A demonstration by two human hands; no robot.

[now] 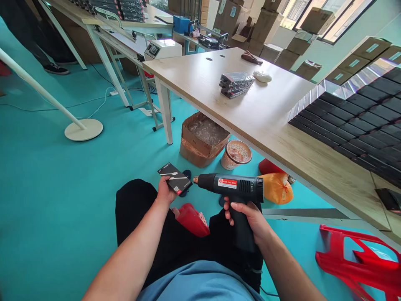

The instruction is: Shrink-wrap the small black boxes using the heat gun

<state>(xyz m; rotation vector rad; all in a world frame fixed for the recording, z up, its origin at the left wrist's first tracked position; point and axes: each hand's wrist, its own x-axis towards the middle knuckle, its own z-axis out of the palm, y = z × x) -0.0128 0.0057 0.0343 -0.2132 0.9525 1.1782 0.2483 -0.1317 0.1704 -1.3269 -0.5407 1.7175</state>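
1. The left hand was closed tightly on a small black box, and the right hand was closed around the grip of a heat gun
2. Both were over the person's lap; the gun's nozzle pointed left at the box, just beside it but not touching
3. On the far table lay a stack of shiny black boxes, and many black boxes stood in rows at right; I cannot tell if the box in hand has film
4. On the floor, a cardboard carton held clear plastic; beside it stood a paper tub, its contents unclear
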